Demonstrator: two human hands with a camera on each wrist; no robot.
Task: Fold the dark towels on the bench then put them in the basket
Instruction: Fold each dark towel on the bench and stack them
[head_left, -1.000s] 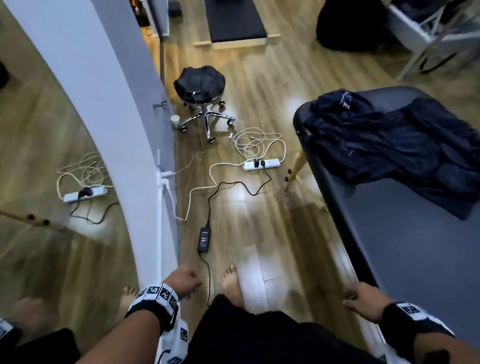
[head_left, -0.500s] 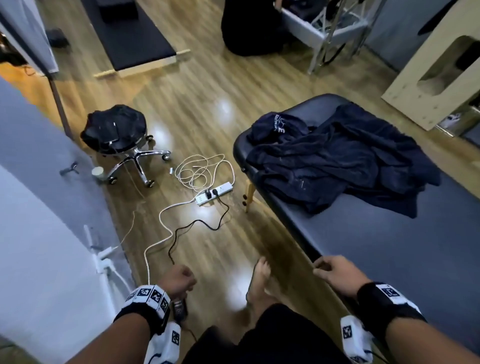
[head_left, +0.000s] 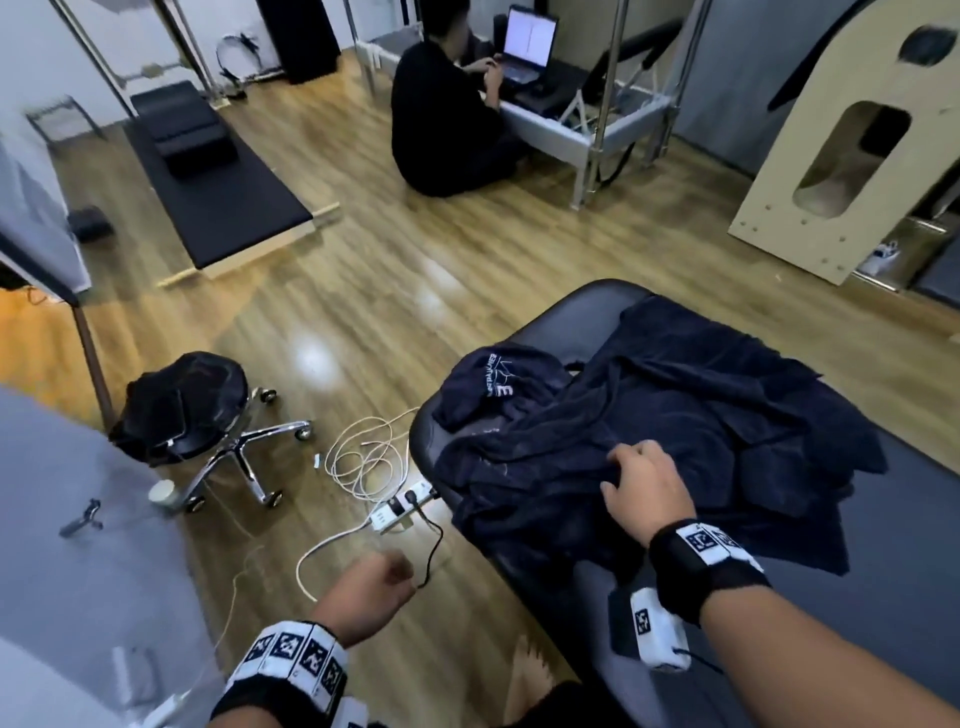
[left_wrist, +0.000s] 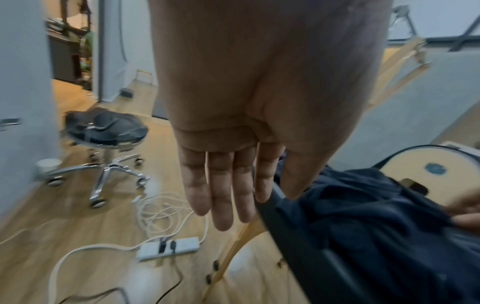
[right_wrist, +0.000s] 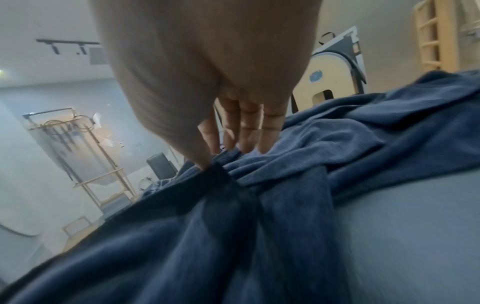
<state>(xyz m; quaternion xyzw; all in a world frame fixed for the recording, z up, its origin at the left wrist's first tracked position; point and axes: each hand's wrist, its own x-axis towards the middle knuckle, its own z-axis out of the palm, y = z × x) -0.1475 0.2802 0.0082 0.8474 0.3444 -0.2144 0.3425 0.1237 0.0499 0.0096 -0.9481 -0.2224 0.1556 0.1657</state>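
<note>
A heap of dark navy towels (head_left: 675, 415) lies crumpled on the far end of the black padded bench (head_left: 909, 525); one bears white lettering. My right hand (head_left: 641, 483) rests on the near side of the heap. In the right wrist view, my right hand (right_wrist: 223, 156) pinches a raised fold of the towel (right_wrist: 285, 205) between thumb and fingers, and creases run toward it. My left hand (head_left: 374, 582) hangs over the floor left of the bench. The left wrist view shows the left hand (left_wrist: 228, 201) with relaxed, straight fingers, holding nothing. No basket is in view.
A wheeled stool (head_left: 192, 405) with dark cloth on it stands to the left. A power strip with coiled cables (head_left: 400, 509) lies on the floor beside the bench. A person (head_left: 447, 119) sits on the floor at a laptop. Wooden equipment (head_left: 831, 156) stands at the far right.
My view has swung up and to the right. My right hand went from the bench's near edge forward onto the towel heap and took hold of a fold. The left hand stays low.
</note>
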